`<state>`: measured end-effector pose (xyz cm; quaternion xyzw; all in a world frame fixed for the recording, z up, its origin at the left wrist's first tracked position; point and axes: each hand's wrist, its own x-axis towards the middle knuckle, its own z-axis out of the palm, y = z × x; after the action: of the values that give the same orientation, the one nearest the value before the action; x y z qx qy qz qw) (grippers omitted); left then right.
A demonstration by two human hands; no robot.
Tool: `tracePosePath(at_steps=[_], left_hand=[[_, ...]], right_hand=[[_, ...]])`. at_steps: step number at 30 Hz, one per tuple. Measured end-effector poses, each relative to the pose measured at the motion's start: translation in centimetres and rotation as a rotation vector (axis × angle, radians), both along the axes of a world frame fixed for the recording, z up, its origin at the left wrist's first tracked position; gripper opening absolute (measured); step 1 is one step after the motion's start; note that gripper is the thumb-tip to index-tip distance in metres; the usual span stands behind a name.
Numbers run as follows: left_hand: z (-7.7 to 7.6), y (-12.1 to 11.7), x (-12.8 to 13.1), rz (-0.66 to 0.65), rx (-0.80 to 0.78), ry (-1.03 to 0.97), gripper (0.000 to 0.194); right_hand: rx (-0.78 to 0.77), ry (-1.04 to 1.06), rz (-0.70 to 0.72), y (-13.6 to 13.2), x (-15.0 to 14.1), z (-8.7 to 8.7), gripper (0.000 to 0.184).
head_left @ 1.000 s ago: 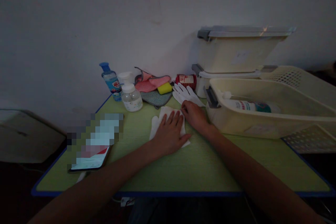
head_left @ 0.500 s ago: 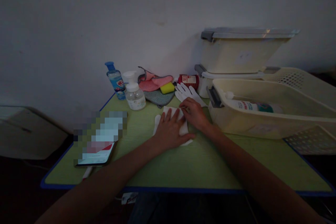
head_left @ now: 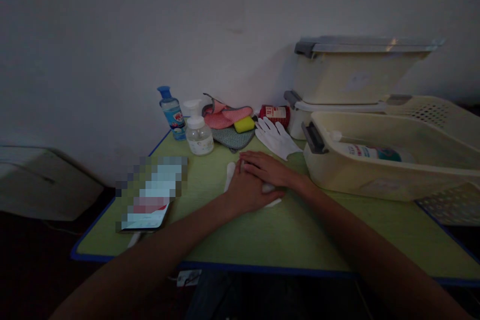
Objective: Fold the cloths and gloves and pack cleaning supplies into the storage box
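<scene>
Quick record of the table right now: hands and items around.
left hand: palm down on white fabric
right hand: laid over the left hand
behind hands: white glove, yellow sponge, pink cloth, red container
back left: blue bottle, clear pump bottle
near left: phone, screen lit
right side: open cream bin, white bottle lying inside

The white cloth (head_left: 229, 176) looks matt, the open tub (head_left: 360, 180) smooth plastic.

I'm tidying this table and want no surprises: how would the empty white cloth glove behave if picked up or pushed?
The white cloth glove will probably droop, as it lies flat and looks like soft fabric. It seems thin, so likely light for its size. Its flat shape should not roll; a push might bunch it.
</scene>
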<state>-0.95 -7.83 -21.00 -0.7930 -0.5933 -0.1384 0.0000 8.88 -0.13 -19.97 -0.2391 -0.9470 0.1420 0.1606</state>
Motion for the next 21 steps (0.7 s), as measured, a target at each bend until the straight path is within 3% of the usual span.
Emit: tracePosePath(at_steps=[21], left_hand=[[-0.48,0.02,-0.14,-0.02,0.004,-0.011,0.083]], right_hand=[[0.003,0.039,-0.03,0.06,-0.44,-0.42,0.044]])
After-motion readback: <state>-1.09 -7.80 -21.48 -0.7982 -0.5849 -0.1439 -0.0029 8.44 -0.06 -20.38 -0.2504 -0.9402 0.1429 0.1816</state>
